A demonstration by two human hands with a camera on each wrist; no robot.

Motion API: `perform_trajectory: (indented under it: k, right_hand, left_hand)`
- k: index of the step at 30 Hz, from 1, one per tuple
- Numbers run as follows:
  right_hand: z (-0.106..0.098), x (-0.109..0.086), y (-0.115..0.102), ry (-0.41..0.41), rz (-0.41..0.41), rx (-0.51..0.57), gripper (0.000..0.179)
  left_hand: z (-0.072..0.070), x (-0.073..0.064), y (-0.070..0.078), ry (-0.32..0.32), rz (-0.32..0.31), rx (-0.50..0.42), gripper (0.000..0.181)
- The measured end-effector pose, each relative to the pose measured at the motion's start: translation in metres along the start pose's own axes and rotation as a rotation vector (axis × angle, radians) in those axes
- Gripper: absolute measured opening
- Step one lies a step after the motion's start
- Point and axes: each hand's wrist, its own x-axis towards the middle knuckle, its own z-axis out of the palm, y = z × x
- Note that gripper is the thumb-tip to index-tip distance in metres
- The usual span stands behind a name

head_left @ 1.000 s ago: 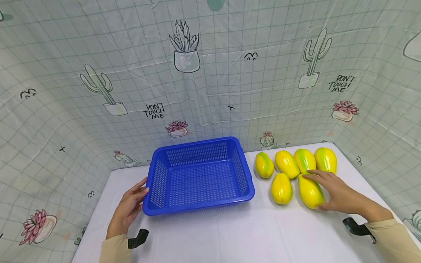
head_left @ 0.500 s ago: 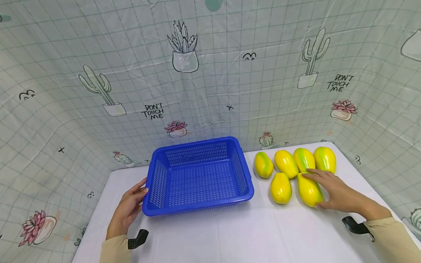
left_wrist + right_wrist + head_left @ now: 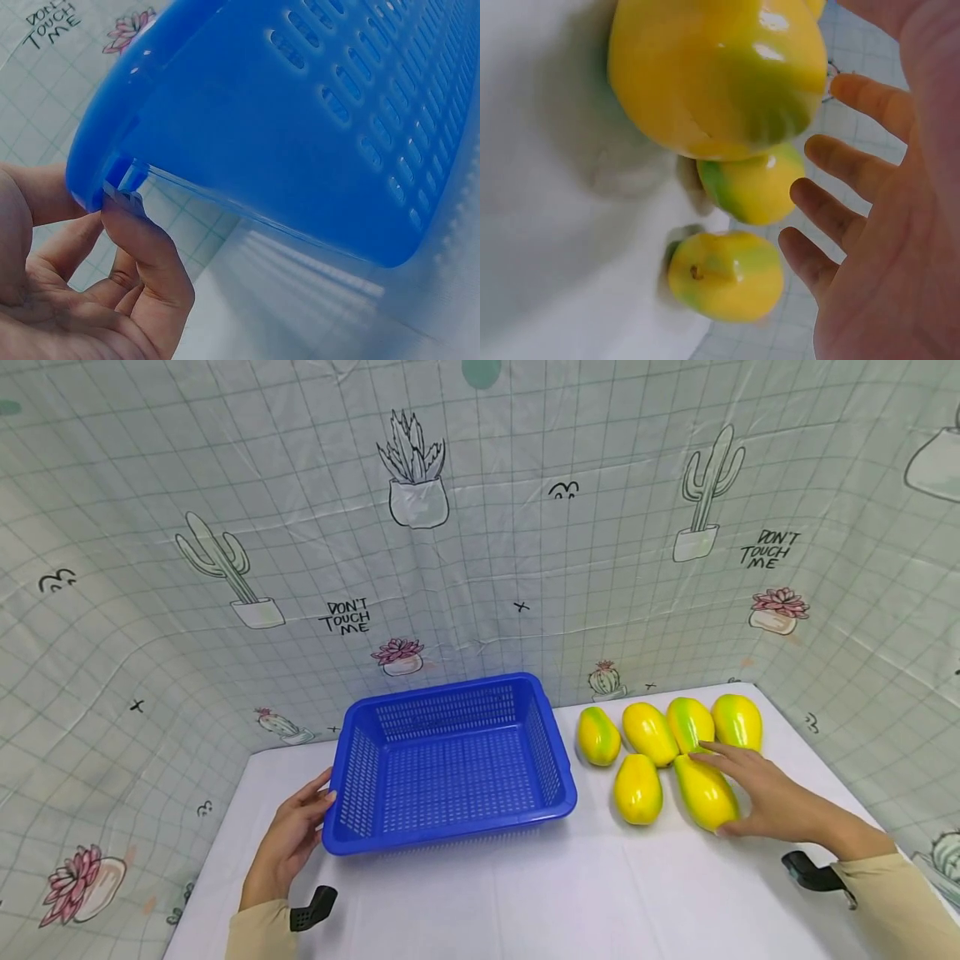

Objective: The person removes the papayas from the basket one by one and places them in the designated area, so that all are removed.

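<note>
In the head view, a blue plastic basket (image 3: 457, 777) with slotted walls stands on the table, and nothing lies in it. My left hand (image 3: 292, 835) holds its left rim; the left wrist view shows the rim (image 3: 94, 150) pinched between thumb and fingers. To the right, my right hand (image 3: 772, 797) spreads over the nearest right-hand papaya (image 3: 707, 795), which is yellow and lies on the table. The right wrist view has the fingers (image 3: 847, 161) straight and apart beside a large papaya (image 3: 712, 67); whether they touch it I cannot tell.
Another papaya (image 3: 638, 790) lies left of the one under my right hand. Several more, among them a greenish papaya (image 3: 598, 737), form a row behind. A white cloth covers the table (image 3: 525, 893), and a patterned curtain (image 3: 480, 560) hangs behind it.
The head view has shifted slightly. Both hands, the basket and the papayas stay practically where they were.
</note>
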Motion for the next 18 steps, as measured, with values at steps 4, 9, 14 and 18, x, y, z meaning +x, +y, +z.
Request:
perform_trajectory:
  k: [4, 9, 14, 18]
  right_hand:
    - [-0.006, -0.001, 0.003, 0.012, 0.018, 0.019, 0.097]
    - [-0.012, -0.003, 0.008, 0.061, 0.024, 0.022, 0.085]
    - [-0.015, -0.007, 0.013, 0.131, 0.072, -0.014, 0.072]
    - [-0.015, -0.008, 0.016, 0.154, 0.132, -0.018, 0.064]
  left_hand:
    - [-0.001, 0.001, -0.001, 0.002, -0.003, -0.005, 0.062]
    - [-0.002, 0.003, -0.003, 0.009, -0.004, -0.004, 0.062]
    - [-0.001, 0.002, -0.005, 0.02, -0.009, -0.019, 0.061]
    - [0.0, 0.001, -0.007, 0.018, -0.008, -0.041, 0.062]
